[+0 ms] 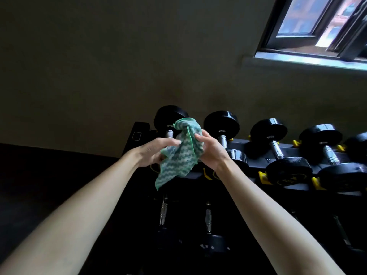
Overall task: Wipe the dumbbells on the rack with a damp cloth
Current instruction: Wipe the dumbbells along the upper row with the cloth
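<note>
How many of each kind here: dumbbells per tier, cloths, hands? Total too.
top-tier dumbbells: 5 (rightmost cut off by the frame edge)
lower-tier dumbbells: 2 plainly visible; any others are too dark to tell
green cloth: 1
hands: 2, left hand and right hand, both gripping the cloth
Total: 10
</note>
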Demonstrator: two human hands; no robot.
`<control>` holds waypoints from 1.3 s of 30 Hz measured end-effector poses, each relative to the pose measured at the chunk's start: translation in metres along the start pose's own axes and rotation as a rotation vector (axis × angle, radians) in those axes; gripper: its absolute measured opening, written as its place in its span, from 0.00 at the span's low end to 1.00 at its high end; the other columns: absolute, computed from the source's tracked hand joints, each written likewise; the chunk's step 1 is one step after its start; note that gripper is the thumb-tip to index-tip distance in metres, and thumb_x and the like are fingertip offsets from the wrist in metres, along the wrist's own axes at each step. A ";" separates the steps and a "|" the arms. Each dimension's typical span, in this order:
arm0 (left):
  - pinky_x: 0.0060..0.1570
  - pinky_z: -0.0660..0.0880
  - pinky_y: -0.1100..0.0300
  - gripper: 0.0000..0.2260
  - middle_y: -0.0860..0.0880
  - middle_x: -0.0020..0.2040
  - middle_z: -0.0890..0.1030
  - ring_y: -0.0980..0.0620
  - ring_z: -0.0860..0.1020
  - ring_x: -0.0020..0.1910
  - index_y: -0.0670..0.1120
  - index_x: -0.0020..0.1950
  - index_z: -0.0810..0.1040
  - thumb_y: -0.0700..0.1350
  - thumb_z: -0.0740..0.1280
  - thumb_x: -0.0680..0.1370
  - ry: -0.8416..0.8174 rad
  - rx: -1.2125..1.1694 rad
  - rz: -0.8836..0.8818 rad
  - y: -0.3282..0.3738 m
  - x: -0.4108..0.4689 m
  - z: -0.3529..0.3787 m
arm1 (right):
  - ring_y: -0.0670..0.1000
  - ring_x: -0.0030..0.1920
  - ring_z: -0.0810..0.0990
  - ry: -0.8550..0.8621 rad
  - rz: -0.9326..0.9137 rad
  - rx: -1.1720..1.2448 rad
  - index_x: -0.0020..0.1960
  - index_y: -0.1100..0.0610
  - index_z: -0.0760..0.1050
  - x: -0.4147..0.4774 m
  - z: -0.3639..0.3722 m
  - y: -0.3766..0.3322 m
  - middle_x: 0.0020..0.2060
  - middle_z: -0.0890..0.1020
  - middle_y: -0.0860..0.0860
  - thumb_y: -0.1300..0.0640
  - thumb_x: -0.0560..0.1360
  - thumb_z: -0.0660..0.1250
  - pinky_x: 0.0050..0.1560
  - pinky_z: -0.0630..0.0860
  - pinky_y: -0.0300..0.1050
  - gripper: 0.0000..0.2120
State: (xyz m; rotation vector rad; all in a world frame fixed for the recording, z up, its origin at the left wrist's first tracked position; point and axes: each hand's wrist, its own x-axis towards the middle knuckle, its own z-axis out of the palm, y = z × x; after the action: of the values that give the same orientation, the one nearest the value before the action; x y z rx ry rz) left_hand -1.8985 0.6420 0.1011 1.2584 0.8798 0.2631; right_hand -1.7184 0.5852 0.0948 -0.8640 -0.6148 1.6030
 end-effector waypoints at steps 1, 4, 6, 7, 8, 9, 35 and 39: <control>0.39 0.77 0.61 0.08 0.47 0.48 0.82 0.53 0.82 0.42 0.46 0.54 0.78 0.46 0.64 0.78 0.034 0.020 -0.002 0.001 -0.001 0.002 | 0.51 0.39 0.83 -0.002 -0.010 -0.050 0.53 0.57 0.73 -0.001 -0.004 -0.003 0.42 0.83 0.53 0.68 0.75 0.59 0.38 0.79 0.42 0.11; 0.32 0.76 0.66 0.05 0.47 0.42 0.80 0.57 0.81 0.33 0.45 0.50 0.77 0.38 0.61 0.79 0.190 -0.081 0.046 0.005 0.005 0.014 | 0.50 0.38 0.82 0.009 -0.069 -0.303 0.45 0.59 0.77 -0.002 -0.015 -0.011 0.39 0.83 0.52 0.78 0.70 0.58 0.39 0.78 0.41 0.17; 0.33 0.76 0.66 0.08 0.47 0.43 0.79 0.57 0.80 0.32 0.45 0.50 0.77 0.39 0.58 0.80 0.263 -0.164 0.070 0.012 0.008 0.021 | 0.51 0.46 0.80 0.044 -0.195 -0.687 0.41 0.62 0.80 -0.001 -0.018 -0.015 0.46 0.82 0.55 0.80 0.67 0.60 0.44 0.77 0.40 0.17; 0.33 0.75 0.65 0.10 0.47 0.43 0.79 0.56 0.80 0.32 0.46 0.50 0.77 0.41 0.56 0.80 0.276 -0.220 0.063 0.015 0.009 0.023 | 0.51 0.52 0.78 0.062 -0.258 -0.926 0.42 0.62 0.82 0.001 -0.020 -0.014 0.52 0.80 0.56 0.80 0.67 0.60 0.49 0.75 0.39 0.18; 0.34 0.75 0.63 0.11 0.47 0.43 0.78 0.55 0.79 0.32 0.46 0.49 0.77 0.44 0.55 0.80 0.252 -0.285 0.042 0.019 0.008 0.026 | 0.50 0.56 0.76 0.068 -0.309 -1.152 0.44 0.60 0.84 0.002 -0.022 -0.014 0.57 0.77 0.56 0.79 0.67 0.60 0.53 0.71 0.36 0.20; 0.37 0.75 0.61 0.13 0.47 0.42 0.78 0.52 0.78 0.34 0.45 0.49 0.77 0.49 0.54 0.79 0.200 -0.320 0.020 0.022 0.008 0.027 | 0.50 0.58 0.75 0.061 -0.354 -1.307 0.45 0.60 0.84 0.004 -0.024 -0.013 0.59 0.75 0.56 0.79 0.68 0.58 0.54 0.67 0.32 0.21; 0.41 0.66 0.63 0.19 0.50 0.38 0.75 0.56 0.73 0.40 0.51 0.34 0.73 0.25 0.65 0.66 0.569 0.511 0.455 0.055 0.123 -0.126 | 0.51 0.40 0.76 0.491 -0.224 -0.944 0.42 0.52 0.73 0.163 -0.019 -0.028 0.39 0.78 0.53 0.69 0.71 0.66 0.40 0.74 0.45 0.12; 0.39 0.64 0.58 0.12 0.52 0.35 0.70 0.44 0.74 0.40 0.40 0.40 0.81 0.26 0.64 0.65 0.640 0.742 0.397 0.025 0.148 -0.142 | 0.52 0.41 0.75 0.620 -0.180 -1.072 0.43 0.55 0.70 0.185 -0.033 -0.010 0.41 0.78 0.54 0.69 0.69 0.65 0.35 0.69 0.39 0.10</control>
State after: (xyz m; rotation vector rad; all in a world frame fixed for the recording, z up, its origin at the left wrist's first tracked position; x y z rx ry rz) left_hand -1.8934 0.8434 0.0539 2.1043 1.3331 0.7275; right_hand -1.6988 0.7655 0.0458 -1.9165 -1.0572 0.6725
